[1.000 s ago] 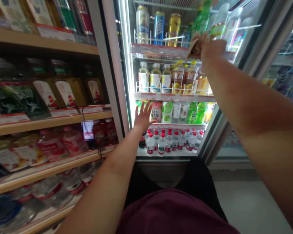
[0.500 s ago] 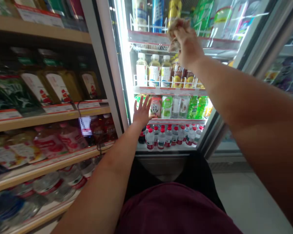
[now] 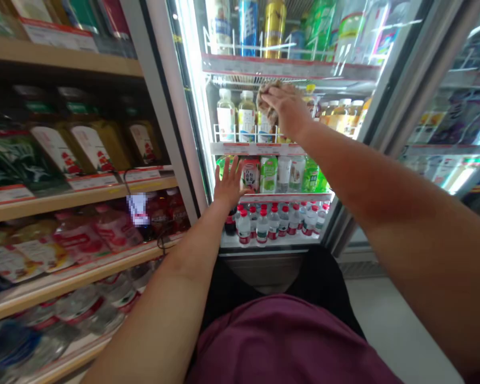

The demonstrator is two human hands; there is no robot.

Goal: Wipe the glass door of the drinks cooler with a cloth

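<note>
My right hand [image 3: 290, 109] grips a crumpled brownish cloth [image 3: 267, 100], held flat in front of the fridge's second visible shelf. Behind the cloth and fingers, some of the yellow-labelled bottles are partly hidden. My left hand [image 3: 229, 184] is spread with fingers apart in front of the lower shelf, beside a red carton-like drink [image 3: 250, 175]. Its palm looks laid against the glass door [image 3: 264, 256], though contact is hard to make out. A green-labelled drink [image 3: 269, 175] stands to the right of the red one.
Tall cans [image 3: 274, 28] and green bottles line the upper fridge shelf. Several red-capped water bottles [image 3: 262, 226] stand at the bottom. A wooden shelf unit [image 3: 80, 198] with bottles is at the left, a phone-like screen [image 3: 138, 208] hanging there. A metal door frame [image 3: 408, 90] rises at the right.
My right hand has swept the cloth left and downward, from the upper shelf's bottles to the second shelf's. My left hand stays spread in nearly the same place. The view has shifted slightly.
</note>
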